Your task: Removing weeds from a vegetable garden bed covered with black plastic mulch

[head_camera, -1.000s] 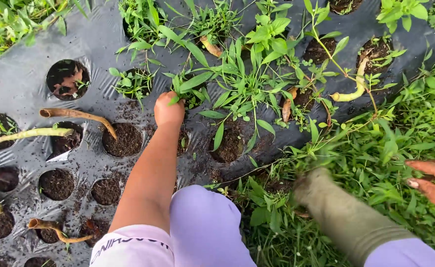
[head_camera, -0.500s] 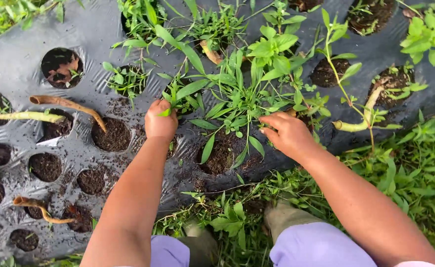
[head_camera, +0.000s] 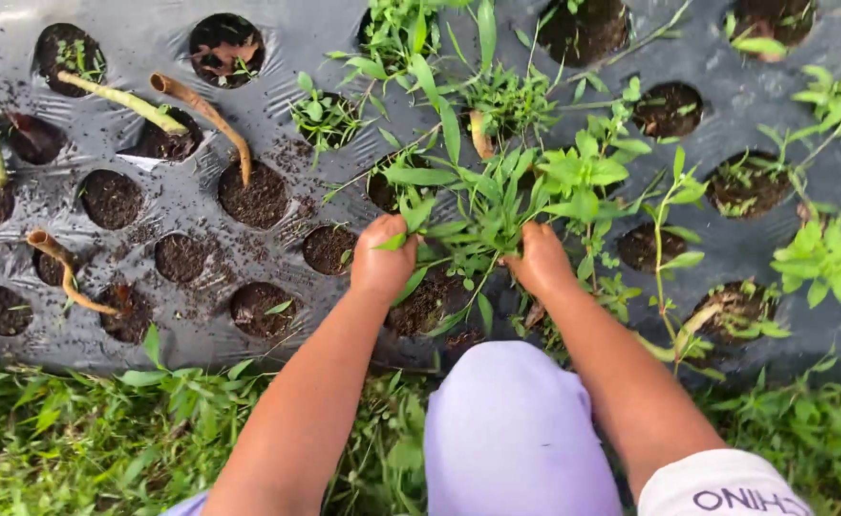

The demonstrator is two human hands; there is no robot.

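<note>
Together, left hand (head_camera: pixel 382 260) and right hand (head_camera: pixel 538 260) clench fingers around weeds (head_camera: pixel 482 205) near the black mulch sheet's (head_camera: pixel 201 86) grassy bottom edge.

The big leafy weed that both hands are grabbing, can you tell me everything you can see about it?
The leafy weed is bright green, with long narrow blades fanning out from thin stems. It stands in a soil-filled hole in the black plastic sheet. The left hand and right hand both close around its lower stems, near the soil. Its roots are hidden.
</note>
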